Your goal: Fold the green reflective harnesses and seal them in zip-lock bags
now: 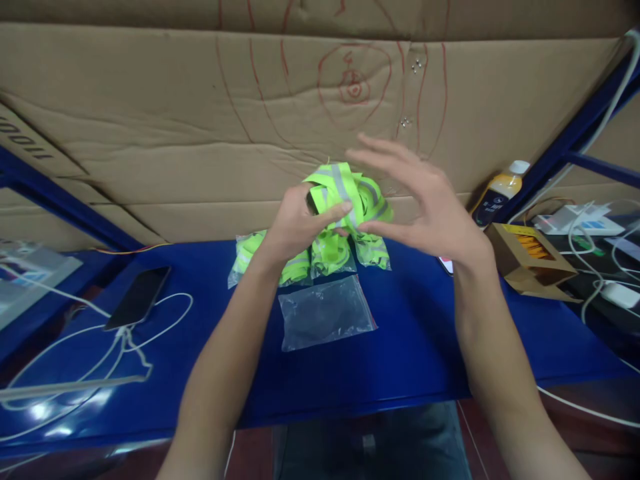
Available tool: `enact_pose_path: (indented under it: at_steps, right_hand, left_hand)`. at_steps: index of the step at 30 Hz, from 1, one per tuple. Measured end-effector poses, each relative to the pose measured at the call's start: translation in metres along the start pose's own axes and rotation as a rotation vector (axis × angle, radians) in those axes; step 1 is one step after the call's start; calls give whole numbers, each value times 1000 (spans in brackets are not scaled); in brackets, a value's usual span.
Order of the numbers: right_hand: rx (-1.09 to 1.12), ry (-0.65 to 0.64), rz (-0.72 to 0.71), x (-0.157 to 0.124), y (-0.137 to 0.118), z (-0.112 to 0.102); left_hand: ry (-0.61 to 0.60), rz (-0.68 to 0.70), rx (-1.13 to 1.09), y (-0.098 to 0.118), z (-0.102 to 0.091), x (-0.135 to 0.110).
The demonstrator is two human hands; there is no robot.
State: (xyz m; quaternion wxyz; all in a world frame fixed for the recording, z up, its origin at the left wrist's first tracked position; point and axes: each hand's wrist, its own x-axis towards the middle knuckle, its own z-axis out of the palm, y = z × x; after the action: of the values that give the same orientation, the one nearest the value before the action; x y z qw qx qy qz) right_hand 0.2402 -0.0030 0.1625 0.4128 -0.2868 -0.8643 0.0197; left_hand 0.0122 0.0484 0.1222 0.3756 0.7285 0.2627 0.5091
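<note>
My left hand (300,223) is closed around a bundle of neon yellow-green reflective strap (345,190) with grey stripes, its thumb across the front. Raised to the right of the bundle, my right hand (417,200) has its fingers spread and its thumb apart, close to the strap; whether it touches is unclear. Behind and below lie clear bags of the same yellow-green strap: one bag (295,270) at left, another (333,257) in the middle, a third (374,252) at right. In front of them a flat clear zip bag (327,313) rests on the blue table (400,360).
A cardboard wall (175,133) with red drawn circles stands behind. On the left are a phone (139,297) and white cables (120,333). To the right are a juice bottle (500,193), an open cardboard box (533,260) and a white charger (620,293).
</note>
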Motion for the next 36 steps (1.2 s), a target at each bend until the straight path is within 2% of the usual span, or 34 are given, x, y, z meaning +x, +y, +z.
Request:
enact_pose_path:
  at_steps: [3, 6, 10, 15, 21, 24, 27, 32, 36]
  right_hand:
    - [31, -61, -53, 3, 2, 12]
    - [74, -13, -43, 5, 15, 25]
    - [153, 66, -6, 6, 22, 30]
    - [332, 151, 28, 6, 15, 35]
    - [657, 111, 181, 6, 14, 37]
    - [638, 320, 233, 8, 19, 38]
    - [573, 503, 215, 11, 25, 38]
    - [545, 674, 141, 13, 40, 41]
    - [468, 693, 222, 12, 48, 48]
  left_hand:
    - [-162, -88, -91, 1, 3, -3]
    - [-241, -162, -247, 2, 3, -6]
    - [-289, -150, -304, 6, 0, -8]
    - [-294, -138, -220, 15, -4, -9]
    - [-303, -106, -112, 24, -3, -11]
    - [-314, -141, -138, 27, 1, -12]
    - [-313, -166, -182, 28, 5, -14]
    - [-429, -181, -239, 31, 7, -14]
    - [-470, -150, -239, 30, 8, -14]
